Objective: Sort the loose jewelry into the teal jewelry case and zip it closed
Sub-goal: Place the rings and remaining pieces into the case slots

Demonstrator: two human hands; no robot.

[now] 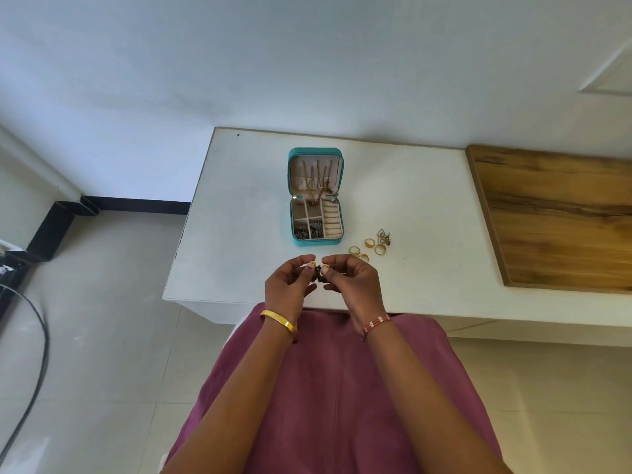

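Observation:
The teal jewelry case point(315, 243) lies open on the white table point(239, 206), lid up, with gold chains hanging on the lid panel and dark pieces in its front compartments. Right of the case, several gold rings point(367, 249) and a few small earrings point(383, 236) lie loose. Just in front of the case, my left hand point(289, 285) and my right hand point(350, 282) meet fingertip to fingertip. Both pinch one small dark jewelry piece point(319, 272) between them, above the table's near edge.
A wooden board point(561, 217) covers the right end of the table. A white wall stands behind. A black cable point(37, 354) runs over the tiled floor at left. My purple garment fills the bottom middle.

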